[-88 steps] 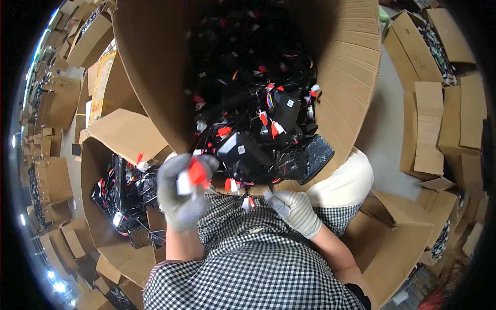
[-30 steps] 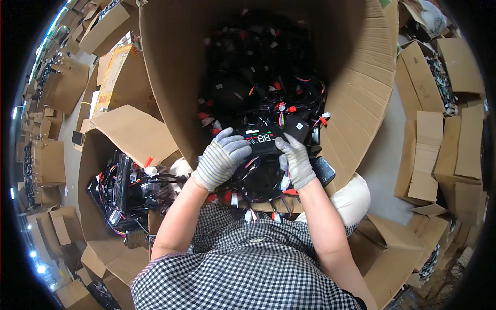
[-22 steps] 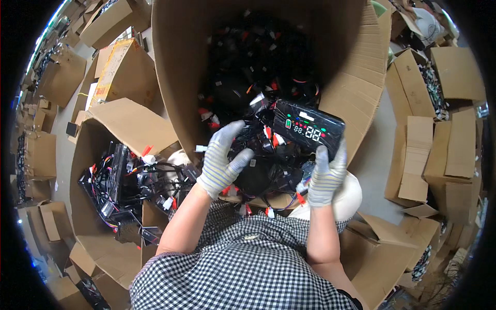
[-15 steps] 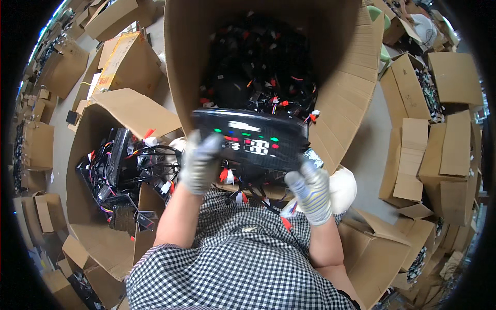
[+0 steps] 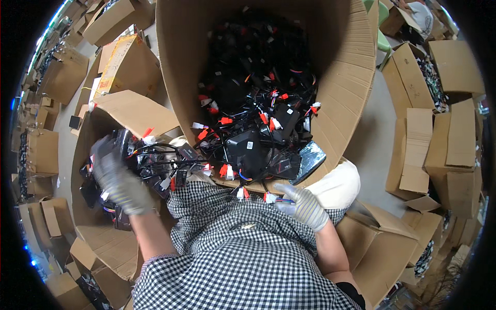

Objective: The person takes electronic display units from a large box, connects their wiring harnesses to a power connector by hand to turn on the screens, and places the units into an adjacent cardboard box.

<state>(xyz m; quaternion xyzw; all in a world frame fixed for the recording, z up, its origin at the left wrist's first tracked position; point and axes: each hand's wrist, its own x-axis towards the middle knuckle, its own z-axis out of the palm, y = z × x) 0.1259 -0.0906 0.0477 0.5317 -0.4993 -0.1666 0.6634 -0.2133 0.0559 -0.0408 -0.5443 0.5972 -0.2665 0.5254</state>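
My left hand [image 5: 118, 178], in a grey-white striped glove, is over the left cardboard box [image 5: 101, 235]. Motion smears its fingers, so whether they hold anything is unclear. Beneath and beside it are black display units and wires [image 5: 155, 155]. My right hand [image 5: 309, 209], in the same kind of glove, is low in front of the large box [image 5: 343, 98]. Its thumb and fingers close on the wires behind a white connector [image 5: 269, 198]. Just beyond, a black display unit [image 5: 248, 151] with a small white label lies among cables with red and white plugs.
A silvery wrapped piece [image 5: 311, 159] lies at the large box's near right edge. An open carton [image 5: 372, 240] stands at my right side. More cartons [image 5: 408, 150] line the right, and others [image 5: 132, 64] stand at the upper left. Green plastic [image 5: 383, 41] shows behind the large box.
The lit display unit that was between both hands no longer shows lit. My left hand has swung left over the left box. My right hand has shifted slightly down, staying near the connector.
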